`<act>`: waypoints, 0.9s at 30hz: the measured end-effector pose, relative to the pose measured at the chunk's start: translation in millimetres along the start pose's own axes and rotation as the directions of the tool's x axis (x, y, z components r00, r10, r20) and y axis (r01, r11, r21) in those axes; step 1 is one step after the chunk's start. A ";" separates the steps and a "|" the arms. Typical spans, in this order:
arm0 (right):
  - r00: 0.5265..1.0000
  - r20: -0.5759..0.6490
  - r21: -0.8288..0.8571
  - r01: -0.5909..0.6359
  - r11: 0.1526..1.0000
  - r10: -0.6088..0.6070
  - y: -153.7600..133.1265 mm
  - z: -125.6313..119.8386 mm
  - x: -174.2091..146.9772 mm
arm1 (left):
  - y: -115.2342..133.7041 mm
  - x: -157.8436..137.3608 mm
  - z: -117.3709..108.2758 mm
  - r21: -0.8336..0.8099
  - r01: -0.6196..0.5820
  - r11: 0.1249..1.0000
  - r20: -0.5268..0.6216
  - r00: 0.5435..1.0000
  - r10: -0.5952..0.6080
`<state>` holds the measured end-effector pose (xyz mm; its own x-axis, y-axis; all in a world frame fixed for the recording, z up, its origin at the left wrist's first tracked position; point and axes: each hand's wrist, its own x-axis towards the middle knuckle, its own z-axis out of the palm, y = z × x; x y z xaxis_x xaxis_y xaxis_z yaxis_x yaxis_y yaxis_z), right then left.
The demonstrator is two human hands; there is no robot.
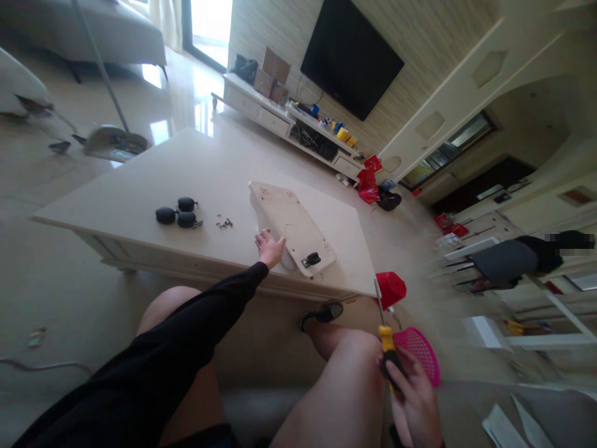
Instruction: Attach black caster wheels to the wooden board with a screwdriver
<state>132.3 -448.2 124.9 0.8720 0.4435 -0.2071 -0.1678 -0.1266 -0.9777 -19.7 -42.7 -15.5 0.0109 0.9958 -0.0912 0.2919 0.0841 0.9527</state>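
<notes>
On the white table lies an off-white rounded board [291,224], with small holes near its corners. One black caster [311,259] sits at its near right corner. My left hand [270,247] rests at the board's left side, fingers spread and holding nothing; whether it presses on the board is unclear. My right hand [413,386], over my right knee, is closed round the handle of a yellow and black screwdriver [386,336], its shaft pointing up and away. Left of the board are several small screws [224,222] and three loose black casters [180,213].
The table [205,168] has its near edge before my knees. A red bin [390,289] and a pink basket [417,351] stand on the right. A long-handled dustpan [116,143] is beyond the table's left end. A person [508,261] bends over at far right.
</notes>
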 end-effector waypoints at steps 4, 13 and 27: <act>0.978 -0.057 0.165 0.205 0.965 -0.199 -22.7 57.9 57.7 | 17.1 0.5 -2.4 0.013 -0.140 0.990 -0.024 0.990 0.141; 0.931 -0.178 0.454 0.365 0.813 -0.319 -41.1 193.5 167.0 | 46.3 15.5 13.3 -0.162 -0.200 0.966 0.207 0.951 0.232; 0.942 -0.033 0.350 0.325 0.879 -0.335 -4.5 226.9 206.7 | 55.5 4.9 9.7 -0.058 -0.466 0.883 0.756 0.557 0.343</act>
<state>209.0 -154.6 78.4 0.8925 0.4309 0.1336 -0.0251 0.3430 -0.9390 5.9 -33.5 34.1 0.8292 0.5561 0.0574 0.1975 -0.3874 0.9005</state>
